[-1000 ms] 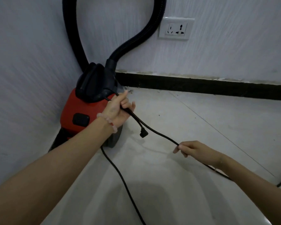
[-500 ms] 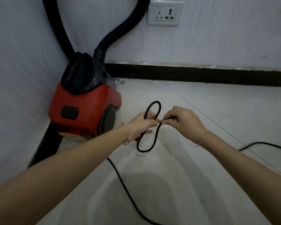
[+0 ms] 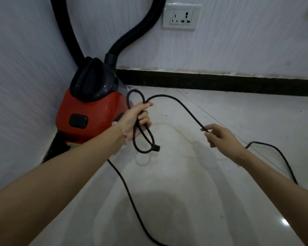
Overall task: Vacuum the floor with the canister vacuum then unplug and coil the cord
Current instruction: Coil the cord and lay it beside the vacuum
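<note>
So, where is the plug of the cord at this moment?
In the head view the plug hangs left of centre, just below the left hand that grips the looped cord, right of the red vacuum.

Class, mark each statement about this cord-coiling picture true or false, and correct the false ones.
1. The left hand grips loops of the cord. True.
2. The plug sits in the wall socket. False: the socket is empty and the plug hangs below the left hand.
3. The right hand pinches the cord. True.
4. The vacuum stands in the open middle of the floor. False: it stands in the corner, beside the wall.
</note>
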A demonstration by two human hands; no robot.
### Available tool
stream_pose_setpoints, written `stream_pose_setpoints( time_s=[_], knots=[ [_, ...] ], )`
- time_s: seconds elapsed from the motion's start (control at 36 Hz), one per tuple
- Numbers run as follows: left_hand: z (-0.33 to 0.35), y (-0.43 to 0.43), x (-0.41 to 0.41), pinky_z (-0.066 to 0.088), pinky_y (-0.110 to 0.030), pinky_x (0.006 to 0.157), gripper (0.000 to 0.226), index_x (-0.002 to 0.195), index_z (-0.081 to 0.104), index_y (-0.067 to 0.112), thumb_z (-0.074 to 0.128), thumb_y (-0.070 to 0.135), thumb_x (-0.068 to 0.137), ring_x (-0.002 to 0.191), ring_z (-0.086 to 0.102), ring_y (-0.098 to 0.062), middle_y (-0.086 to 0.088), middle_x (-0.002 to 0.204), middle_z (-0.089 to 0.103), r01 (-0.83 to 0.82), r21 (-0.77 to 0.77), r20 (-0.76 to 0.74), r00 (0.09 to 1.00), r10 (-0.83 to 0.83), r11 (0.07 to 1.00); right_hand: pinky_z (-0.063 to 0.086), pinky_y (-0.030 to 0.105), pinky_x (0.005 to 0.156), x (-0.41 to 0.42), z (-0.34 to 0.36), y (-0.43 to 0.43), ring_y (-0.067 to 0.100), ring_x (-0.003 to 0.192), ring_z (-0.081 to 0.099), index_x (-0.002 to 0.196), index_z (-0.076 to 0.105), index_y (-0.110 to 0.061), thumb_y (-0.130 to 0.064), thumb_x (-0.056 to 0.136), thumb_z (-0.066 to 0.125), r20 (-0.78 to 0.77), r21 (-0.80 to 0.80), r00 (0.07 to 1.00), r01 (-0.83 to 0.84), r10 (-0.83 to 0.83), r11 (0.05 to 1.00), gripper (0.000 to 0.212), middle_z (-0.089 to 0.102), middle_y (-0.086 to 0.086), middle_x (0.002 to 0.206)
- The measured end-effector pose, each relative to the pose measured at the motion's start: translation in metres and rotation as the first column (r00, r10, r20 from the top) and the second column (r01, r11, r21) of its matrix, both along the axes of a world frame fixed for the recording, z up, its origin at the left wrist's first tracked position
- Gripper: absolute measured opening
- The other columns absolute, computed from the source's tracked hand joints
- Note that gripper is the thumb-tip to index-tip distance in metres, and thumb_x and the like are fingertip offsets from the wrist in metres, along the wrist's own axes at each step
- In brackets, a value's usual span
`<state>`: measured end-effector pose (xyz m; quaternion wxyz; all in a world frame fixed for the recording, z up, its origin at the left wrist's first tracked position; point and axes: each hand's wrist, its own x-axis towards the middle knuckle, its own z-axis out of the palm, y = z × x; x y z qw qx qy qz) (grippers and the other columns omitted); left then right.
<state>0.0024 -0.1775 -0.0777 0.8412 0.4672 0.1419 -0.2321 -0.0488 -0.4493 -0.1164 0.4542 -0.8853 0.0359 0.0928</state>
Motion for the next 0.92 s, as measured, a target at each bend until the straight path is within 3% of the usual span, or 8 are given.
stream_pose_setpoints(
  time_s=[0.11,0.25,0.42,0.58,0.72,0.78,0.86,0.92],
  knots=[
    [-0.007,-0.013,-0.006,0.055,-0.023,0.052,0.016,0.095,0.057,0.011,0.041,0.013,0.098,0.046,0.047,-0.009,0.001,0.053,0.045,-0.011,0.078,-0.031,0.999,0.014,0.997,0.035,0.010,0.052,-0.002,0.000,0.025,0.002,0.053,0.043,0.120,0.063,-0.016,-0.013,0.098,0.048,0.114,-0.033,0.991,-0.063,0.066,0.997,0.027,0.049,-0.005,0.065],
    [-0.013,-0.030,-0.017,0.059,-0.031,0.070,0.024,0.105,0.054,0.007,0.036,-0.004,0.092,0.076,0.060,-0.023,-0.014,0.089,0.056,-0.041,0.093,-0.119,0.992,0.052,0.995,0.037,0.006,0.066,-0.010,0.016,0.064,-0.008,0.066,0.051,0.131,0.058,-0.015,-0.012,0.098,0.047,0.193,-0.068,0.948,-0.246,0.254,0.967,0.034,0.050,-0.021,0.073],
    [-0.014,-0.015,-0.018,0.049,-0.037,0.092,0.032,0.122,0.046,0.013,0.048,0.001,0.092,0.102,0.063,-0.024,-0.013,0.115,0.065,0.012,-0.031,-0.041,0.999,-0.014,0.999,0.042,0.036,0.071,-0.018,0.016,0.084,0.024,0.083,0.056,0.133,0.055,-0.031,-0.019,0.101,0.041,0.188,-0.366,0.874,-0.362,0.449,0.857,0.037,0.052,-0.003,0.082],
    [-0.018,-0.011,-0.012,0.056,-0.035,0.086,0.007,0.094,0.060,0.012,0.061,0.017,0.090,0.065,0.064,-0.012,0.000,0.071,0.056,0.023,0.036,-0.022,1.000,-0.022,0.999,0.040,0.028,0.066,-0.020,0.010,0.084,0.014,0.070,0.046,0.135,0.052,-0.034,-0.020,0.101,0.041,0.174,-0.332,0.859,-0.409,0.482,0.850,0.039,0.044,-0.010,0.069],
    [-0.015,-0.001,0.000,0.059,-0.028,0.065,0.021,0.071,0.054,0.013,0.064,0.020,0.088,0.047,0.052,-0.008,0.003,0.048,0.047,-0.158,0.027,-0.050,0.986,0.159,0.987,0.043,0.020,0.069,-0.019,-0.001,0.073,0.004,0.065,0.047,0.131,0.055,-0.037,-0.026,0.101,0.042,0.032,-0.011,0.931,-0.363,0.363,0.932,0.035,0.053,-0.007,0.072],
    [-0.013,0.006,0.003,0.058,-0.027,0.062,0.020,0.072,0.055,0.012,0.065,0.019,0.088,0.045,0.051,-0.007,0.004,0.046,0.045,-0.232,0.031,-0.050,0.971,0.234,0.972,0.040,0.017,0.069,-0.019,-0.010,0.062,0.004,0.069,0.051,0.130,0.056,-0.033,-0.027,0.102,0.039,-0.031,-0.127,0.899,-0.438,0.438,0.890,0.034,0.055,-0.010,0.073],
    [-0.008,0.015,0.005,0.057,-0.024,0.060,0.018,0.075,0.055,0.014,0.063,0.021,0.089,0.040,0.046,-0.005,0.006,0.045,0.041,-0.275,-0.007,-0.050,0.960,0.274,0.961,0.039,0.025,0.086,-0.020,-0.027,0.047,0.017,0.094,0.058,0.141,0.044,-0.027,-0.020,0.103,0.032,-0.139,-0.489,0.768,-0.602,0.625,0.631,0.040,0.064,-0.004,0.098],
    [-0.005,0.018,0.005,0.055,-0.020,0.058,0.023,0.071,0.051,0.017,0.059,0.023,0.091,0.038,0.041,-0.004,0.007,0.043,0.038,-0.283,-0.060,-0.057,0.959,0.279,0.957,0.033,0.031,0.100,-0.022,-0.038,0.039,0.020,0.107,0.053,0.147,0.032,-0.030,-0.013,0.102,0.029,-0.215,-0.579,0.736,-0.626,0.642,0.523,0.048,0.061,0.000,0.114]
  ],
)
